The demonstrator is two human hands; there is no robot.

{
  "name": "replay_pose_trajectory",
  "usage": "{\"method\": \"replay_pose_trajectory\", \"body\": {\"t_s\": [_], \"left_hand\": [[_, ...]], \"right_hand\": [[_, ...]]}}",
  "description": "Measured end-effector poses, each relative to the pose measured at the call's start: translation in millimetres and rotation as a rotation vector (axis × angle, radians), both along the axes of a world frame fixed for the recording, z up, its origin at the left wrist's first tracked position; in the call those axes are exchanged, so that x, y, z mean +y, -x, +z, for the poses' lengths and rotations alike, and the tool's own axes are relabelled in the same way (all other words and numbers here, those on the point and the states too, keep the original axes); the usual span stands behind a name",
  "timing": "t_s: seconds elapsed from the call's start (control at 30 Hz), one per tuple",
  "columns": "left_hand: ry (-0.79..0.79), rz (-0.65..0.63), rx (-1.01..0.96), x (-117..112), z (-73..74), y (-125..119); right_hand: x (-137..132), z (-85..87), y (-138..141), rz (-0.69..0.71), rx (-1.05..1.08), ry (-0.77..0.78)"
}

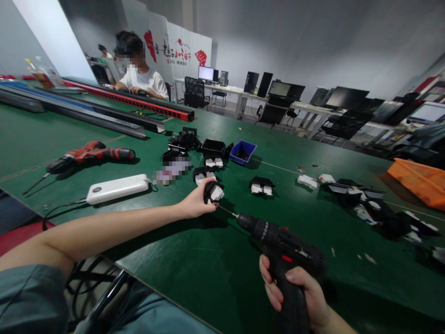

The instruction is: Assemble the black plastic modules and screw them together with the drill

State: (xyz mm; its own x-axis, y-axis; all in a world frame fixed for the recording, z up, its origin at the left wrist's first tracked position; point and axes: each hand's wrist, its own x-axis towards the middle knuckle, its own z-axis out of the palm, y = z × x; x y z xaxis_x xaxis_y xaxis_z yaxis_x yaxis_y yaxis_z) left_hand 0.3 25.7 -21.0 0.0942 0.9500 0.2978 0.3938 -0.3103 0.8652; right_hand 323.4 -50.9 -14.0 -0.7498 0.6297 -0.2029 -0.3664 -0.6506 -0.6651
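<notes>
My left hand [198, 202] is closed around a small black-and-white plastic part [214, 192], held just above the green table [194, 269]. In my right hand [299, 287] is a black cordless drill [281, 241], gripped by its handle. Its long thin bit points left, and the tip reaches the held part near my left thumb; whether it touches a screw I cannot make out. Behind my left hand lie similar black-and-white parts [205, 174]. Another such part [262, 186] sits alone to the right of it.
A red-and-black drill [92, 155] and a white power bank [118, 189] with a cable lie at left. Beyond are a blue bin [243, 152] and long metal rails [104, 116]. More parts [375, 204] and an orange basket [419, 183] are at right. A person [142, 76] sits across the table.
</notes>
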Motion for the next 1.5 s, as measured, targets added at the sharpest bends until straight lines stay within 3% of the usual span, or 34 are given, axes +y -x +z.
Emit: {"method": "replay_pose_trajectory", "body": {"t_s": [0.63,0.77,0.9,1.03,1.17,1.33,1.5], "left_hand": [[-0.027,-0.004,0.066,-5,4.0,-4],[-0.065,-0.012,0.206,-7,14.2,0],[-0.180,0.003,0.468,0,36.7,10],[-0.232,0.002,0.712,21,64.9,10],[-0.228,-0.045,0.973,55,80.7,-13],[-0.145,-0.158,1.237,99,69.6,-51],[-0.019,-0.195,1.270,130,50.8,-61]], "right_hand": [[-1,-3.6,-1,-0.019,0.008,-0.005],[0,-4.8,-3,-0.012,0.025,0.003],[1,-5.6,-4,0.002,0.033,0.008],[2,-5.6,-4,-0.014,0.017,0.014],[2,-5.7,-4,-0.007,0.002,0.026],[2,-5.9,-3,-0.027,-0.010,0.033],[1,-7.8,-3,-0.051,0.005,0.034]]}}
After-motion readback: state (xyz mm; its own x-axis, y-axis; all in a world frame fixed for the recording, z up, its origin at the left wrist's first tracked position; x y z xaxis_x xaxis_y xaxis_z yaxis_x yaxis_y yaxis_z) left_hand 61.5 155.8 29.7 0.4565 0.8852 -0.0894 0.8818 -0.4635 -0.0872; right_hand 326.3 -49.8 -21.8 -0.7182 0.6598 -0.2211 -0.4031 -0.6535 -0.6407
